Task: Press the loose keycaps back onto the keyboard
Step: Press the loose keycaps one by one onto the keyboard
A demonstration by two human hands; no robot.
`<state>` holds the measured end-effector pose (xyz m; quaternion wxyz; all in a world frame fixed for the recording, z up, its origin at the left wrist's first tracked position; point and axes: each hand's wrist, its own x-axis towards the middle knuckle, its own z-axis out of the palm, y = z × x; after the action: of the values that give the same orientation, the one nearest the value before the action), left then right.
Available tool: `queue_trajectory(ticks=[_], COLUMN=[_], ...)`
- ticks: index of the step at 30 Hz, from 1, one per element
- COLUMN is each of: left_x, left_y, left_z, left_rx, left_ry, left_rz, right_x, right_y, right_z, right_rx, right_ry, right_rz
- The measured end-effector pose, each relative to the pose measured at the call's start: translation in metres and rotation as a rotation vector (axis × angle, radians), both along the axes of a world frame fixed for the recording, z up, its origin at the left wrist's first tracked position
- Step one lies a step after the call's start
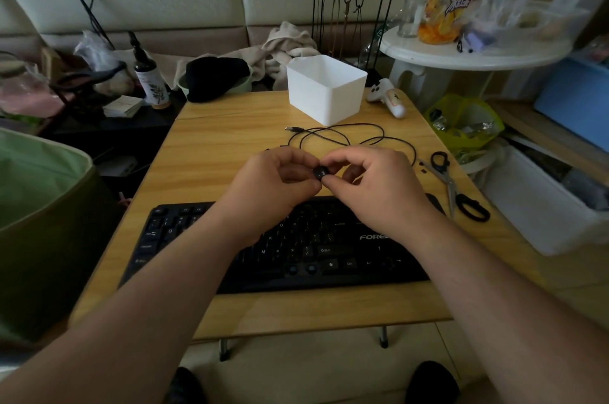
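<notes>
A black keyboard lies on the small wooden table, its middle partly hidden by my forearms. Two bare blue switch stems show in its bottom row. A small black keycap is held in the air just above the keyboard's far edge. My left hand and my right hand meet there, and both pinch the keycap between thumb and fingertips.
A white plastic bin stands at the table's far side, with a looped black cable in front of it. Black-handled scissors lie at the right edge. A white controller rests at the far right corner.
</notes>
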<state>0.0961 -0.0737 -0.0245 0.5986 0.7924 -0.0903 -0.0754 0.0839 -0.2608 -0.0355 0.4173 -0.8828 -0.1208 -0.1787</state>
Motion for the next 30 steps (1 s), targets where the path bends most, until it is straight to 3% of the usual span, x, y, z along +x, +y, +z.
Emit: queue_trajectory(ticks=[11, 26, 30], left_x=[-0.002, -0.023, -0.028], left_y=[-0.006, -0.030, -0.038], left_z=[0.000, 0.005, 0.002], left_rx=[-0.134, -0.568, -0.506], left_ry=[0.096, 0.390, 0.348], left_rz=[-0.041, -0.148, -0.206], right_x=[-0.008, -0.042, -0.055], right_y=[-0.009, -0.035, -0.045], right_z=[0.003, 0.015, 0.017], right_rx=[-0.014, -0.095, -0.106], right_ry=[-0.008, -0.202, -0.208], right_rz=[-0.015, -0.051, -0.014])
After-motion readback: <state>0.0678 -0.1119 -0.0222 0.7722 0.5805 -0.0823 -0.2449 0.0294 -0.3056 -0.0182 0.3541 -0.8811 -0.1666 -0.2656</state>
